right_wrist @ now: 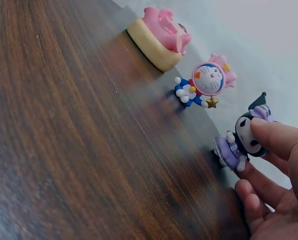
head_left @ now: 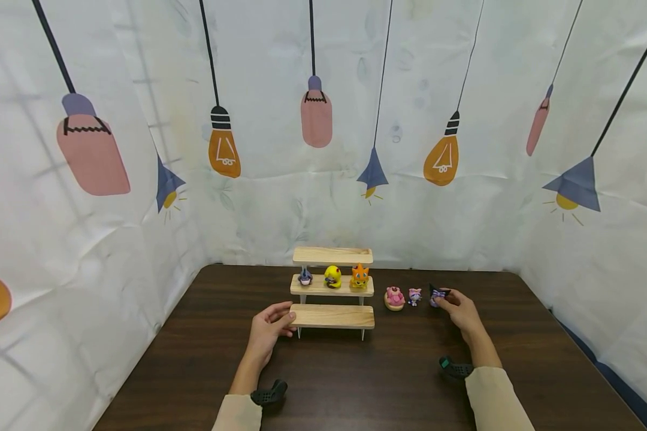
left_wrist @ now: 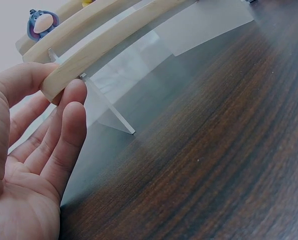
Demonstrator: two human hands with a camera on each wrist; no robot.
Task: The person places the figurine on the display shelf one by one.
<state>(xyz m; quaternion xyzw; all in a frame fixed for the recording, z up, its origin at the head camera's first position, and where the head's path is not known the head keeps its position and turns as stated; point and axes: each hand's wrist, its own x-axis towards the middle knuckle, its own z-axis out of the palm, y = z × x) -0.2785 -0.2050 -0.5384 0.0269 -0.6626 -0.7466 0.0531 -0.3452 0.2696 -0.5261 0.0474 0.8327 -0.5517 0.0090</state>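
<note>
A three-tier wooden display stand (head_left: 331, 316) with clear legs stands on the brown table. My left hand (head_left: 269, 329) pinches the left end of its lowest board (left_wrist: 89, 55) between thumb and fingers. On the middle board are a blue donkey figurine (head_left: 305, 276), a yellow figurine (head_left: 332, 276) and an orange figurine (head_left: 359, 276). To the right of the stand, my right hand (head_left: 462, 311) holds a black-and-purple figurine (right_wrist: 231, 150) by its head, thumb across the front. Left of it stand a small blue-and-pink figurine (right_wrist: 203, 82) and a pink figurine on a cream base (right_wrist: 161, 42).
The dark wooden table (head_left: 410, 383) reaches back to a white curtain (head_left: 280, 209) printed with hanging lamps, which also runs along both sides. The top board (head_left: 331, 256) of the stand sits near the table's back edge. A dark band (head_left: 269, 393) is on each wrist.
</note>
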